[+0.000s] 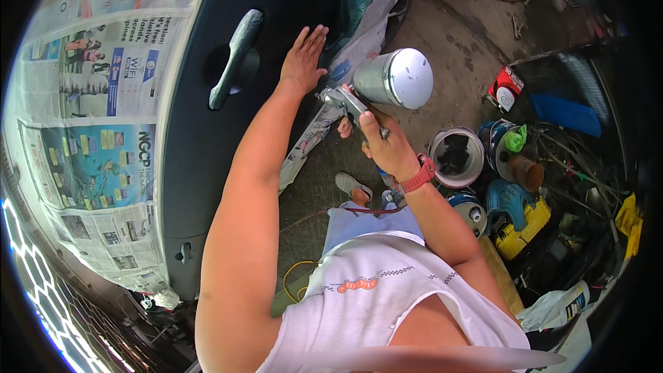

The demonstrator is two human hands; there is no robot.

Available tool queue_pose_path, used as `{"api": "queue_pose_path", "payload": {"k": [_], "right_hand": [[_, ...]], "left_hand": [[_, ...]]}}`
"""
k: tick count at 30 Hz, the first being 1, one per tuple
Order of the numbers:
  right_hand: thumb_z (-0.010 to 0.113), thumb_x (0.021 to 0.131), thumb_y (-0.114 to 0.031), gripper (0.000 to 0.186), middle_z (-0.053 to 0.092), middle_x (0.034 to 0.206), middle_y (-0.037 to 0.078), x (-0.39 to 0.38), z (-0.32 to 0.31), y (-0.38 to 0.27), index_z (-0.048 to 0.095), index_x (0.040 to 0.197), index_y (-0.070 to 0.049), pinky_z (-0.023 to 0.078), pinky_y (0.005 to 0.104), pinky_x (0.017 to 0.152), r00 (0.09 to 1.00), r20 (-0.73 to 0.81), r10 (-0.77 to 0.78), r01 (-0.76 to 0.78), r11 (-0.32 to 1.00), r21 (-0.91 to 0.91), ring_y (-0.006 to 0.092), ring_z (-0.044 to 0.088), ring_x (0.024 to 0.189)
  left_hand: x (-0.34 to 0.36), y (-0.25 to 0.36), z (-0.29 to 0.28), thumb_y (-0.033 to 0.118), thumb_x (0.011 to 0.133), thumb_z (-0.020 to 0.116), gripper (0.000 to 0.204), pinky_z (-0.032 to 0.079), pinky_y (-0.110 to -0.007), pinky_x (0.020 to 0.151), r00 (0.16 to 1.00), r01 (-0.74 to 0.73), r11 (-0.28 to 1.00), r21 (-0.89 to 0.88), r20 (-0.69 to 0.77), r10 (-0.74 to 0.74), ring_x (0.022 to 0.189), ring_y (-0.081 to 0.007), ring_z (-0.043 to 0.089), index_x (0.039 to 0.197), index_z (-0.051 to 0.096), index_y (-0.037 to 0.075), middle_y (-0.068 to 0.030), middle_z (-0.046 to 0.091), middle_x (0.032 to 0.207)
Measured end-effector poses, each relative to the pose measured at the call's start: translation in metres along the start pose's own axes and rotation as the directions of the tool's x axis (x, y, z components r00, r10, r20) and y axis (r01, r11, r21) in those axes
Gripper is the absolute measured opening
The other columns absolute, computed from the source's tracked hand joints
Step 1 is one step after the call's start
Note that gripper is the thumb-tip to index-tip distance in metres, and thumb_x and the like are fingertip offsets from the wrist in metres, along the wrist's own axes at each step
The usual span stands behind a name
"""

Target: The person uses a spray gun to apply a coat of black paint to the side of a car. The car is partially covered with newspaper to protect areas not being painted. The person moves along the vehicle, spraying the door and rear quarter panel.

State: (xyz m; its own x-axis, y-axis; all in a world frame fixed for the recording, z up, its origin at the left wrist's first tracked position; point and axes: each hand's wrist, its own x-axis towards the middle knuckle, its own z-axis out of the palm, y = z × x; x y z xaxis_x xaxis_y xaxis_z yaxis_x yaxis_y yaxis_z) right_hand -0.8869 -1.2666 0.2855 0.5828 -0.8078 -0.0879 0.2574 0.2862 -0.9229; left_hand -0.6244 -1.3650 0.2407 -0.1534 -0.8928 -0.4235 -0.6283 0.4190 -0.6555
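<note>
My left hand (304, 61) is stretched out with its fingers straight, lying against or just over the dark car door (197, 138) near its edge. Whether the palm presses on the panel I cannot tell. A door handle (236, 59) wrapped in pale masking sits to the left of that hand. My right hand (390, 146) is wrapped round the grip of a metal spray gun (340, 99). Its silvery round paint cup (412, 79) is tilted to the right. The gun's nozzle end is close to my left wrist.
Newspaper (90, 159) covers the panel at left, and more masking sheet (307, 148) hangs along the door's edge. At right on the floor stand an open bucket (476, 166), a red can (506, 88), a yellow case (532, 228) and tangled hoses (573, 166).
</note>
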Motion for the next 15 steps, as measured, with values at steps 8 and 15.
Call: {"api": "queue_pose_path", "payload": {"k": [8,15], "right_hand": [[0.049,0.117,-0.043,0.060,0.069,0.094,0.007,0.003,0.022,-0.006,0.049,0.163,-0.003,0.056,0.0350,0.090,0.997,0.076,-0.015,0.016,1.000,-0.022,0.0155,0.066,0.090],[0.048,0.118,-0.042,0.060,0.069,0.096,0.006,-0.002,0.045,-0.012,0.049,0.163,-0.003,0.054,0.0346,0.091,0.994,0.111,-0.004,0.006,1.000,-0.010,0.0156,0.065,0.091]], "left_hand": [[-0.021,-0.041,-0.004,0.046,0.100,0.070,0.099,0.017,-0.046,0.136,0.817,0.176,0.814,-0.553,-0.380,-0.434,0.168,-0.0315,0.017,0.171,0.022,-0.003,-0.0182,0.018,0.181],[-0.100,-0.013,0.035,0.044,0.099,0.070,0.097,0.018,-0.048,0.135,0.849,0.272,0.779,-0.565,-0.240,-0.471,0.167,-0.0313,0.021,0.173,0.021,0.003,-0.0167,0.020,0.181]]}}
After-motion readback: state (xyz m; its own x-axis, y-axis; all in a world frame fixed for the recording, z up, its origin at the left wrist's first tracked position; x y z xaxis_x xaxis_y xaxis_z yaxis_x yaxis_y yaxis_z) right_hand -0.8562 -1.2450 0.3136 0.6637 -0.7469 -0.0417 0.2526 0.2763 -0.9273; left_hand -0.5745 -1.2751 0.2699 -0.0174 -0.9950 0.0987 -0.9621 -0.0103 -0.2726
